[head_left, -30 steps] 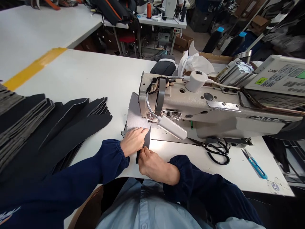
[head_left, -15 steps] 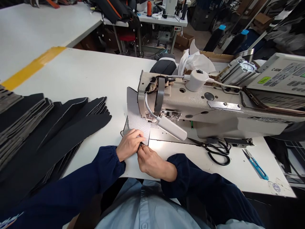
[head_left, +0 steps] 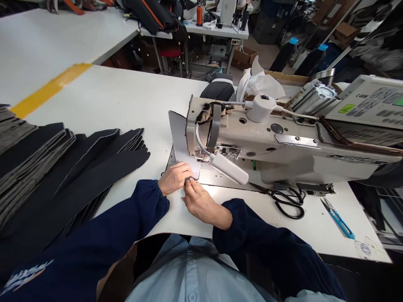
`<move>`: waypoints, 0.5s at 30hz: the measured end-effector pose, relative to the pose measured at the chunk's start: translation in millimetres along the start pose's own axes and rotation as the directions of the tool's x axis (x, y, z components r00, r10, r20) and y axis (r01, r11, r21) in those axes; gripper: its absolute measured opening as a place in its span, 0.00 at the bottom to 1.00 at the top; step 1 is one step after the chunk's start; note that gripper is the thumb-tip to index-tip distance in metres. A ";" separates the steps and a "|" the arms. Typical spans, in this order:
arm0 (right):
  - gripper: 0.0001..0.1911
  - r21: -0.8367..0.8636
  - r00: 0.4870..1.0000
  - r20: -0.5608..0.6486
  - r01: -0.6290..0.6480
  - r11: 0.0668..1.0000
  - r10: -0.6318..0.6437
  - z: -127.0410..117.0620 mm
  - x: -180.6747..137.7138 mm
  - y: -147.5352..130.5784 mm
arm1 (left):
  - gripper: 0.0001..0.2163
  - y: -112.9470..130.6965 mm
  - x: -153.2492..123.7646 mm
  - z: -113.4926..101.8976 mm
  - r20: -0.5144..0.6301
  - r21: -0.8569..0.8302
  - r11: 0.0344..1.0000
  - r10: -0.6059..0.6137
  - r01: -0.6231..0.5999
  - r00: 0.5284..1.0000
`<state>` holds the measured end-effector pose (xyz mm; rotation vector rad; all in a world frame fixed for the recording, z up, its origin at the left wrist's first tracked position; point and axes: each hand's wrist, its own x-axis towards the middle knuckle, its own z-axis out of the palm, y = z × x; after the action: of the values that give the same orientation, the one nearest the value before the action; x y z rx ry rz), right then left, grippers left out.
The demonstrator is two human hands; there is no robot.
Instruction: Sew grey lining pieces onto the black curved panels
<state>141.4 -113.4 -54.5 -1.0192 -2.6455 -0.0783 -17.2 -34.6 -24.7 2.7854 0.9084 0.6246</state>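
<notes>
A grey fabric panel (head_left: 178,136) with a dark edge lies under the needle area of the sewing machine (head_left: 248,134). Its near end comes out toward me, where both hands meet. My left hand (head_left: 175,178) is closed on that near end, fingers bent over the panel. My right hand (head_left: 201,202) pinches the dark edge at the same end, its fingertips touching or nearly touching the left ones. The fingers partly hide what they grip. A small lamp (head_left: 229,167) on a bendable neck lights the stitching area.
Stacks of dark fabric pieces (head_left: 103,172) lie to the left. Black scissors (head_left: 288,201) and blue thread snips (head_left: 338,218) rest on the right of the white table (head_left: 126,96). A control panel (head_left: 368,100) stands at the right. Behind is another table with an orange thread spool (head_left: 199,15).
The near end of the panel and both hands have shifted slightly forward, toward the machine. Both hands still hold the panel's near end. The whole view has moved a little.
</notes>
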 end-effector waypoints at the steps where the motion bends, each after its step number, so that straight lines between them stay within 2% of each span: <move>1: 0.21 -0.018 1.000 -0.004 0.002 1.000 -0.002 2.1 1.7 1.2 | 0.15 -2.5 2.1 0.9 0.009 0.012 1.000 -0.001 0.001 1.000; 7: 0.24 -0.021 0.998 0.026 -0.053 0.998 0.053 3.8 12.5 9.7 | 0.13 -16.6 18.6 4.7 0.036 0.059 0.998 -0.003 0.001 0.999; 12: 0.26 -0.001 0.994 0.047 -0.098 0.995 0.098 -5.6 24.0 17.3 | 0.11 -25.2 39.1 2.0 0.139 0.102 0.991 -0.104 0.091 0.985; 15: 0.25 0.020 0.989 0.063 -0.132 0.991 0.130 -8.1 30.2 19.6 | 0.10 -28.7 50.0 -1.6 0.159 0.115 0.987 -0.132 0.115 0.978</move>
<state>135.3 -80.6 -38.9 -1.2028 -2.6191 0.0139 3.5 18.1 -13.7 2.7926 1.0977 0.3290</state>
